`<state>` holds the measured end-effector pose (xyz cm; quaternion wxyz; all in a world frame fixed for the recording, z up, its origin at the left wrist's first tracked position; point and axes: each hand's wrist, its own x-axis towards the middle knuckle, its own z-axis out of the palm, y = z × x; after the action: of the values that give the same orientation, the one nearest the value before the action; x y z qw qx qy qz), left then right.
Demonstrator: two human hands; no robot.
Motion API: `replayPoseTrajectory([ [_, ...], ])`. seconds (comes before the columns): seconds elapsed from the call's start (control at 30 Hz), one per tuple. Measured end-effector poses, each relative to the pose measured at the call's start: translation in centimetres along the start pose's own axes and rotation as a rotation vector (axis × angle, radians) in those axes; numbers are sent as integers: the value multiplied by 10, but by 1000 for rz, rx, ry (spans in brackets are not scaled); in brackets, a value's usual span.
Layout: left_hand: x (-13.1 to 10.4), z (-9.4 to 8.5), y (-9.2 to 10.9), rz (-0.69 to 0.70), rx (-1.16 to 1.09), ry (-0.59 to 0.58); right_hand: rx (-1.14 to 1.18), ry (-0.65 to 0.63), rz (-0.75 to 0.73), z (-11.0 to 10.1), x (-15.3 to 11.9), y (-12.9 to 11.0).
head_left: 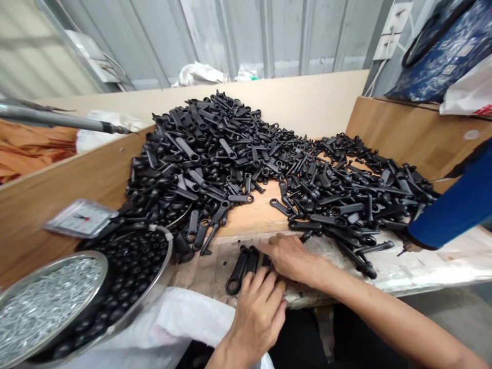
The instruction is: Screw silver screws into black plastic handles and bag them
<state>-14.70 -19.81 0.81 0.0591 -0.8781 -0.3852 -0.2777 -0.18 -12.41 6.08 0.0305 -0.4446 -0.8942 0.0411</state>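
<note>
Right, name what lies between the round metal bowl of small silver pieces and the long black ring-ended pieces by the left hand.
In the head view: a larger round metal basin of black rounded parts, then a stretch of worn tabletop.

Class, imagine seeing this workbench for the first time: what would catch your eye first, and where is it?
A great heap of black parts spreads over the bench, piled highest left of centre. At the lower left, small silvery pieces fill a bowl. Front and centre, the left hand and right hand are at a few black handles laid side by side.
</note>
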Motion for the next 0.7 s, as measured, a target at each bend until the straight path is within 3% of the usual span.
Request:
replayPoseTrajectory([
  [0.23, -4, 11, -14, -59, 5, -140, -231, 95, 227, -15, -32, 52],
  [0.4, 1, 13, -9, -127, 86, -181, -318, 99, 210, -1, -47, 78],
  [0.53, 5, 9, -5, -133, 125, -143, -342, 149, 170, 8, -42, 85],
  [0.7, -6, 0, -16, -204, 189, 12, -302, 153, 158, 8, -34, 97],
])
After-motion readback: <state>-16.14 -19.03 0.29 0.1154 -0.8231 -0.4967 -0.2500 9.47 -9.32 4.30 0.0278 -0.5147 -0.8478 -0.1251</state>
